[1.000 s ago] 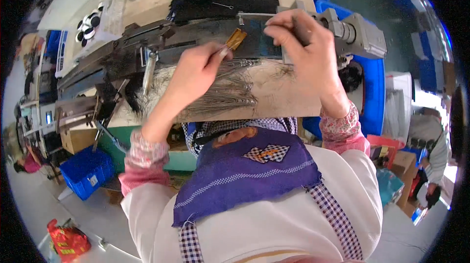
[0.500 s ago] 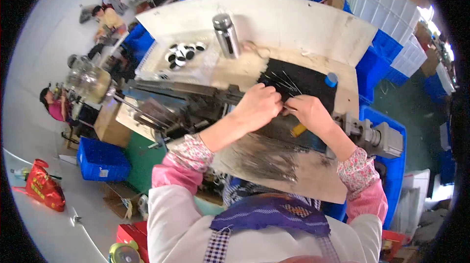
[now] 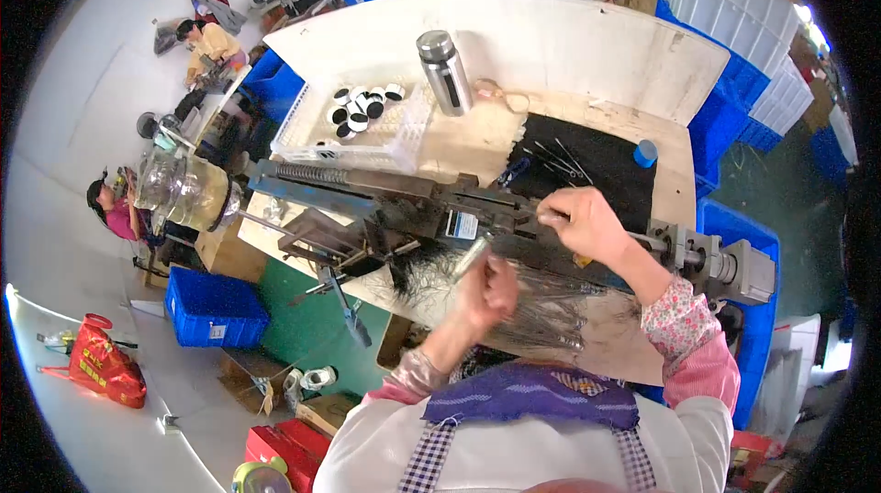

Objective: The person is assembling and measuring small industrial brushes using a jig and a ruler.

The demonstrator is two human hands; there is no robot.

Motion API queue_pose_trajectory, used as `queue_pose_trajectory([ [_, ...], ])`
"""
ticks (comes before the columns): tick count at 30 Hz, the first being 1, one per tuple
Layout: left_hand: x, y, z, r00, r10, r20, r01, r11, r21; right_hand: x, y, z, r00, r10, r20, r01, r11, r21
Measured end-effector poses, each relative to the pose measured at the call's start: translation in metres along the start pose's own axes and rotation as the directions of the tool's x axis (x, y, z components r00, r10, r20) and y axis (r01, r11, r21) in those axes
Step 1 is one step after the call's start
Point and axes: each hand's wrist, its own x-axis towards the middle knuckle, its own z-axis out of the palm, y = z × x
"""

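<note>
My left hand [image 3: 491, 293] is closed around a short pale rod-like piece [image 3: 471, 257], blurred by motion, low over the near side of the bench. Dark loose bristles [image 3: 546, 310] lie spread beside and under it. My right hand [image 3: 590, 229] is pinched at the metal bench machine [image 3: 496, 209], its fingertips together by the machine's right part; what they hold, if anything, is too small to make out. A bit of something yellow [image 3: 583, 261] shows just below that hand. Thin metal rods [image 3: 562, 161] lie on a black mat [image 3: 606, 149] beyond it.
A steel flask [image 3: 444, 76] stands at the back, beside a white basket [image 3: 404, 152] of black-and-white round pieces [image 3: 356, 112]. A blue cap [image 3: 645, 154] sits on the mat. Blue crates [image 3: 218, 305] stand around the bench. Several people work at the far left.
My hands were together over the machine. The left has come away toward me, now with the pale piece in it; the right has stayed near the machine. The view has shifted slightly.
</note>
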Motion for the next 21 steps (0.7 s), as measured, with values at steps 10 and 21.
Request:
queue_pose_trajectory([
  [10, -0.033, 0.049, 0.068, 0.918, -0.04, 0.394, 0.169, 0.939, -0.298, 0.01, 0.019, 0.005, 0.996, -0.054, 0.064, 0.058, 0.997, -0.056],
  [21, 0.007, -0.008, 0.021, 0.821, 0.493, 0.289, -0.298, -0.064, 0.953, -0.006, 0.009, 0.008, 0.99, -0.142, 0.016, 0.142, 0.96, -0.241],
])
